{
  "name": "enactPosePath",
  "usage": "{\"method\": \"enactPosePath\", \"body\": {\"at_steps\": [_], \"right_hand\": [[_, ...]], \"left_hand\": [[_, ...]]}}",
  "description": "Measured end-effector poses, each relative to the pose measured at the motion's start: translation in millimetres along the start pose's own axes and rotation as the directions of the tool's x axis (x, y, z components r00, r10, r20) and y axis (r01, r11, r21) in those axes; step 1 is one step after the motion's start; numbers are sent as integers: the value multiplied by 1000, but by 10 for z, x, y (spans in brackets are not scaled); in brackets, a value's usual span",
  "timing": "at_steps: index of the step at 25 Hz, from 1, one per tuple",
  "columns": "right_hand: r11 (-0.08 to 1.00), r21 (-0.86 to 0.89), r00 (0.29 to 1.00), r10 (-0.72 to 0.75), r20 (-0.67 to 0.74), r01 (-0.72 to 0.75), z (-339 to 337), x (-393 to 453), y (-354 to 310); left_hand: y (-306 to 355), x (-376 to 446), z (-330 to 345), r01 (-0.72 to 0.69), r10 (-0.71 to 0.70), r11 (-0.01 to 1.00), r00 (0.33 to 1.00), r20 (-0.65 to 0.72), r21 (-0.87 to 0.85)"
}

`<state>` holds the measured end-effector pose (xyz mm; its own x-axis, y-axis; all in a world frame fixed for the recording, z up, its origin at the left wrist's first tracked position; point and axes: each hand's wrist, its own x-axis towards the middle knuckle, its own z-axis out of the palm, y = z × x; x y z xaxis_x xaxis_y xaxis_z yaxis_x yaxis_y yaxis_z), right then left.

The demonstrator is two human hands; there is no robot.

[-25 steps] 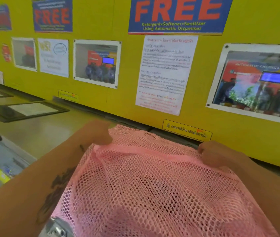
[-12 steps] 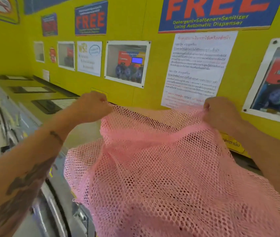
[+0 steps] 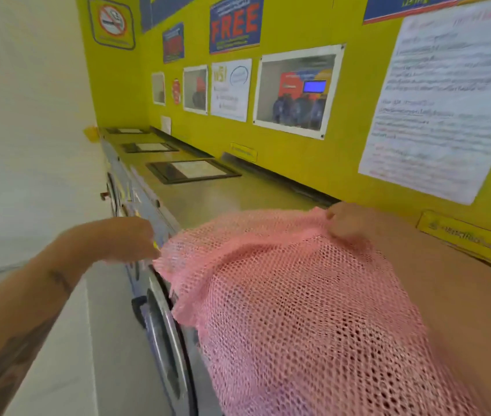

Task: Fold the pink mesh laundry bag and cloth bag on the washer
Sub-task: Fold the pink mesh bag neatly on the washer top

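Note:
The pink mesh laundry bag (image 3: 298, 310) is stretched out in front of me, over the front edge of the washer top (image 3: 208, 199). My left hand (image 3: 130, 238) grips the bag's left corner, out past the washer's front face. My right hand (image 3: 346, 220) pinches the bag's far right corner low over the washer top near the wall. The bag's lower part hangs toward me and fills the bottom of the view. No cloth bag is in view.
A row of washers (image 3: 160, 319) with round front doors runs away to the left. Dark framed panels (image 3: 193, 172) sit flat on their tops. The yellow wall (image 3: 298, 157) with posters and notices rises directly behind. A pale floor lies at left.
The view has swung left and down. Both hands have lowered the mesh bag from in front of the wall toward the washer top, and my left hand has moved out past the washer's front.

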<state>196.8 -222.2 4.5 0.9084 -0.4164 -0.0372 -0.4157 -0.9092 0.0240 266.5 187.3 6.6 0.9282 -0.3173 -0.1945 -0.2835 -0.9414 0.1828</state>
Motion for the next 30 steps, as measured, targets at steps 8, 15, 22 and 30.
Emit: {"method": "enactPosePath", "body": {"at_steps": [8, 15, 22, 30], "right_hand": [[997, 50, 999, -50, -7, 51, -398, -671, 199], [995, -102, 976, 42, 215, -20, -696, -2334, 497], [975, -102, 905, 220, 364, -196, -591, -3581, 901], [986, 117, 959, 85, 272, -120, -195, -3858, 1391]], "left_hand": [[870, -271, 102, -607, 502, 773, 764, -406, -187], [1803, -887, 175, -844, 825, 444, 516, -230, -300], [2389, -1635, 331, -897, 944, 279, 322, -75, -343], [2706, -2666, 650, -890, 879, 451, 431, 206, -66]]}}
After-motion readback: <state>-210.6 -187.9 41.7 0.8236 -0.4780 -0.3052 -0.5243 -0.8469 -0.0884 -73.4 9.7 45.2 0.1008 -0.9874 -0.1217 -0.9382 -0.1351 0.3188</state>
